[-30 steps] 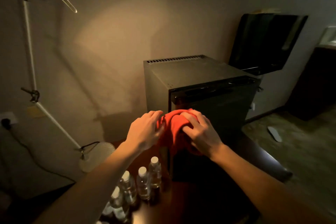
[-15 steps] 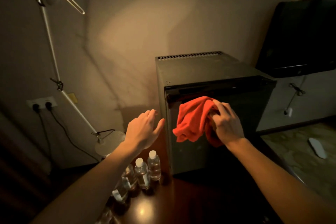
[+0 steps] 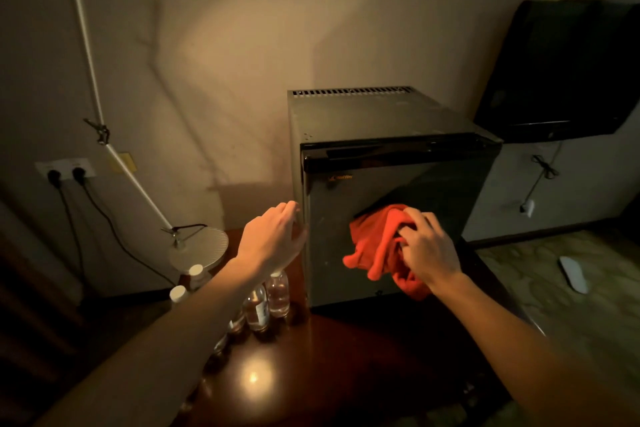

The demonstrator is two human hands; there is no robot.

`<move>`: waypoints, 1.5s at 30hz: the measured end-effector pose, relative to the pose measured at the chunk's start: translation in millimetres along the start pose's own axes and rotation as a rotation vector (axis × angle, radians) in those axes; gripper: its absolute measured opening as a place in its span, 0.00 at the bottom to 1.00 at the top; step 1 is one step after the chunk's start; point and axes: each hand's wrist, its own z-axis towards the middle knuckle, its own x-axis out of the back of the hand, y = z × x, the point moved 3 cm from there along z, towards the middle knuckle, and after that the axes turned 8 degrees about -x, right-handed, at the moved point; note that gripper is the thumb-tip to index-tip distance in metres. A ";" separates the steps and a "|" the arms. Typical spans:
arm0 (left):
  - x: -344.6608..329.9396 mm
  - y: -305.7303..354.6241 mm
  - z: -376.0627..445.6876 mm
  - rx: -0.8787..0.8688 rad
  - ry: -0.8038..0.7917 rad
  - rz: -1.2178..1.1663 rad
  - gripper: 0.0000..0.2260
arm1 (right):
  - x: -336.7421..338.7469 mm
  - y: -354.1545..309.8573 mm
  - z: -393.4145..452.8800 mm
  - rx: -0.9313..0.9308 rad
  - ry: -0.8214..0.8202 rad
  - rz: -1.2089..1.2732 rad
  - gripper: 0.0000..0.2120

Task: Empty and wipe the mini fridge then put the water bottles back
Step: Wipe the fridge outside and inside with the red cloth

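Observation:
A dark mini fridge (image 3: 377,121) stands on a brown table (image 3: 311,374) with its door closed. My right hand (image 3: 427,250) grips a bunched red cloth (image 3: 377,246) against the lower middle of the door front. My left hand (image 3: 273,236) reaches to the door's left edge with its fingers straight, touching or almost touching it. Several clear water bottles (image 3: 277,293) with white caps stand in a row on the table left of the fridge, partly hidden behind my left forearm.
A white articulated lamp (image 3: 104,135) rises from a round base (image 3: 199,248) at the table's back left. Two plugs sit in a wall socket (image 3: 65,170). A black screen (image 3: 568,69) hangs at right, above a patterned floor with a white slipper (image 3: 573,274).
My right hand has carried the red cloth down from the top of the door to its lower middle. My left hand let go of the cloth and moved to the door's left edge.

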 end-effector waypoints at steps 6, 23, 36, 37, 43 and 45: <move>-12.0 2.4 13.7 0.096 0.011 0.013 0.16 | -19.9 -11.8 19.6 0.165 0.052 0.108 0.08; -59.0 18.1 12.7 0.246 -0.003 0.023 0.12 | -120.0 -8.2 -16.6 0.555 -0.185 0.100 0.09; -52.3 5.3 -42.7 0.169 -0.220 -0.060 0.24 | -58.0 -83.0 -11.0 0.411 -0.135 0.272 0.17; -50.2 3.6 -46.9 0.147 -0.230 -0.061 0.26 | -54.0 -92.5 -12.5 0.404 -0.143 0.284 0.19; -40.4 -23.0 -72.4 0.132 -0.221 -0.249 0.37 | -45.2 -136.5 -23.2 0.373 -0.177 0.358 0.19; -38.2 -29.4 -82.0 0.102 -0.212 -0.359 0.37 | -46.9 -145.9 -28.0 0.382 -0.195 0.371 0.18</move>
